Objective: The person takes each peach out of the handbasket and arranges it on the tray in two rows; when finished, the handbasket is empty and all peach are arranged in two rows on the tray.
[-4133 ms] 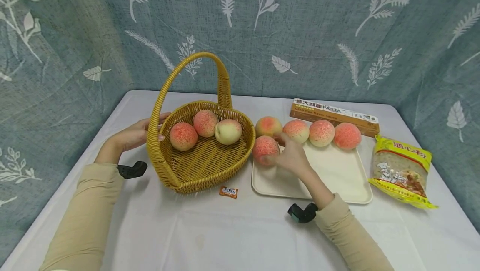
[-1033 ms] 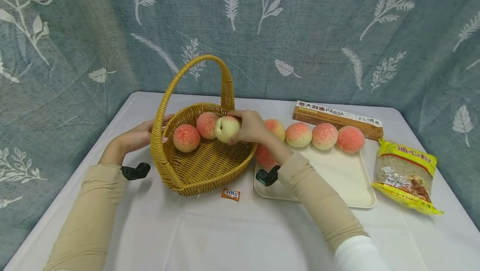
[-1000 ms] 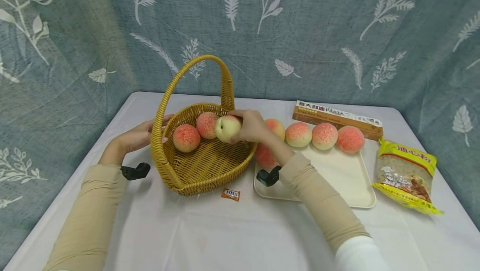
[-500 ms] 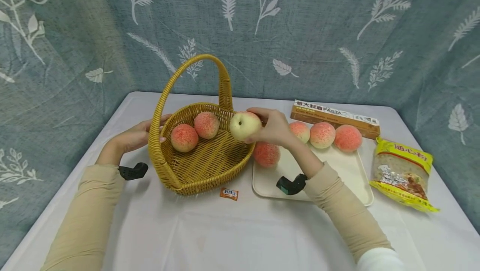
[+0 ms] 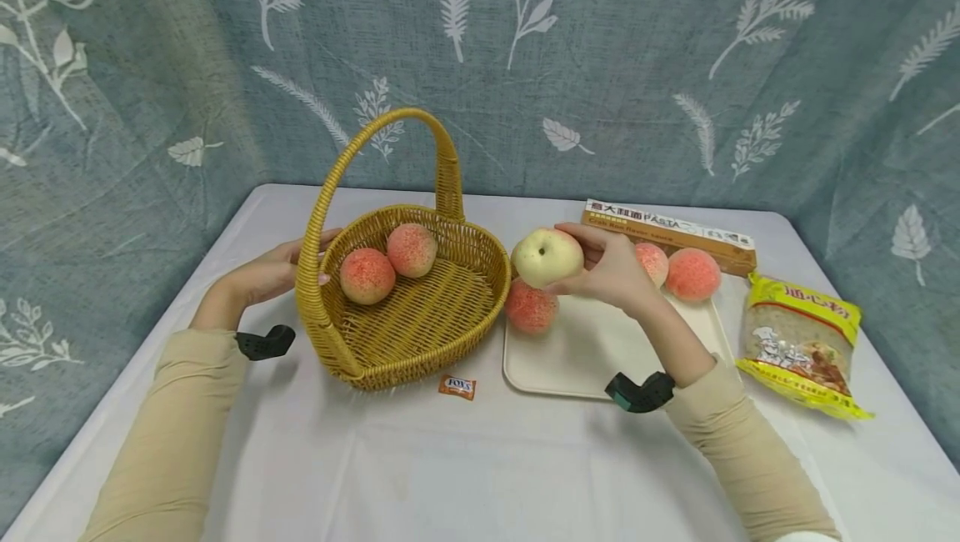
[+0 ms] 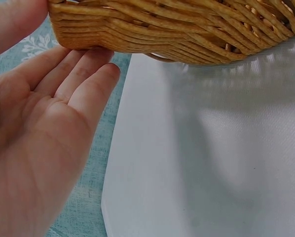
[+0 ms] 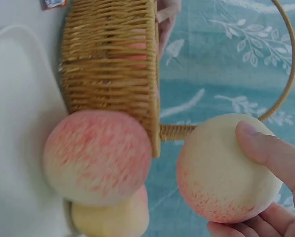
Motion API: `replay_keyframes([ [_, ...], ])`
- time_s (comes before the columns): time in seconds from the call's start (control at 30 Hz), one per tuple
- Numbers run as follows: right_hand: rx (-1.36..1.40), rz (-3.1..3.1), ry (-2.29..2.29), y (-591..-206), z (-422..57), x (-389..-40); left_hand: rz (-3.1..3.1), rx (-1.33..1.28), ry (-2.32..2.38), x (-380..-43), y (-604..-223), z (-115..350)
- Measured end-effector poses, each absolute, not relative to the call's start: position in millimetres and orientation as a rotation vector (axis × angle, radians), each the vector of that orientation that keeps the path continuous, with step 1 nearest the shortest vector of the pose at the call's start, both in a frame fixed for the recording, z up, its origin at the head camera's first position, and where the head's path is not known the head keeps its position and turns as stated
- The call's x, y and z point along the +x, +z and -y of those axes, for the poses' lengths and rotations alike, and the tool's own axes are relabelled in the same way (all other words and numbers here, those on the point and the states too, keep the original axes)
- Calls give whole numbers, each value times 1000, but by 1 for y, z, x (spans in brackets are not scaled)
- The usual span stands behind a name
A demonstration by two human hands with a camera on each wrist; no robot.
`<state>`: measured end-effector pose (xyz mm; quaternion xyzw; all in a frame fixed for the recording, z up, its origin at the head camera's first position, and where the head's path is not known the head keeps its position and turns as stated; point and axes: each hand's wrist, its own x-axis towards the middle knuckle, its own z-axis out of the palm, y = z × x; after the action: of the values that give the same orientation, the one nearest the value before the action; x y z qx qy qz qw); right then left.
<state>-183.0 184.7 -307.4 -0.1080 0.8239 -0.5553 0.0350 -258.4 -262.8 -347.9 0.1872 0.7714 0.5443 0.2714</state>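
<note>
In the head view my right hand [image 5: 611, 271] holds a pale peach [image 5: 550, 258] with a pink blush above the cream tray [image 5: 622, 358]. The right wrist view shows the thumb on the near side of this peach [image 7: 226, 170] and fingertips beneath it. My left hand [image 5: 258, 279] rests at the left side of the golden wicker basket [image 5: 420, 371], by the handle's base. Its fingers [image 6: 83, 74] look mostly straight against the basket's outer side in the left wrist view. Inside the basket lie two red peaches, one nearer [image 5: 367, 276] and one farther [image 5: 412, 250].
Another red peach [image 5: 532, 306] sits at the tray's left edge. Two peaches, one speckled [image 5: 652, 263] and one red [image 5: 693, 274], are at its back. A pasta box [image 5: 667, 235] lies behind, a yellow food packet [image 5: 802, 342] to the right, and an orange candy [image 5: 457, 386] in front.
My right hand has lifted the pale peach out of the basket and carried it rightward over the tray. My left hand has stayed at the basket's left side.
</note>
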Motion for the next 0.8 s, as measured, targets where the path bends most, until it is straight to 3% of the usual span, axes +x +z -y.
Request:
replay_keyframes([
  [0.8, -9, -2540, -1748, -332, -231, -155, -2087, 541, 1457, -259, -349, 263],
])
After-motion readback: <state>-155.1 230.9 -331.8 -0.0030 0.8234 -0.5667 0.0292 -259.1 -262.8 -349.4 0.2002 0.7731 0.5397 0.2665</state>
